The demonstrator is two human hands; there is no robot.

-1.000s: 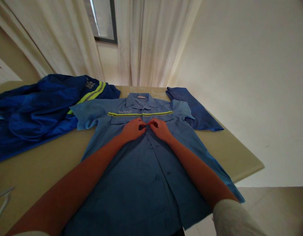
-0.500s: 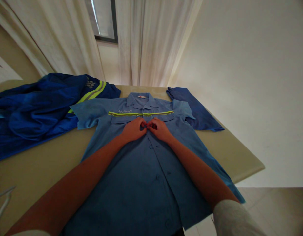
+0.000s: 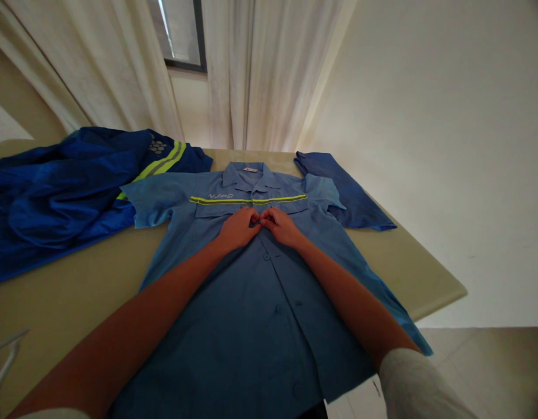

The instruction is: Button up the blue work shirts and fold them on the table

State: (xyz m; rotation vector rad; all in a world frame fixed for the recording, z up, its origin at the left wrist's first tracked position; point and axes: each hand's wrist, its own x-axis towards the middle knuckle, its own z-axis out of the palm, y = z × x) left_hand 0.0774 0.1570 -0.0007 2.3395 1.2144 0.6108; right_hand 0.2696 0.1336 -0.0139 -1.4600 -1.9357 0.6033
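A blue short-sleeved work shirt (image 3: 234, 326) lies face up, collar at the far end, with a yellow reflective stripe (image 3: 220, 201) across its chest. My left hand (image 3: 241, 226) and my right hand (image 3: 281, 226) meet at the front placket, just below the stripe. Both pinch the shirt's edge there with thumb and fingertips; a button between them is hidden. Lower down, the placket hangs open, showing a button (image 3: 266, 256) and another button (image 3: 278, 309) on the left side, with buttonholes on the right flap.
Left of the shirt is a crumpled dark blue garment (image 3: 72, 192) with a yellow-grey band. A folded blue garment (image 3: 345, 192) lies under the right sleeve. The tan table (image 3: 421, 276) ends at the right. A white wire-like object (image 3: 7, 366) is at lower left; curtains (image 3: 273, 75) hang behind.
Both hands stay at the same spot on the placket, their fingertips shifting slightly and drawing closer together. The whole view has moved a little; the garments lie as before.
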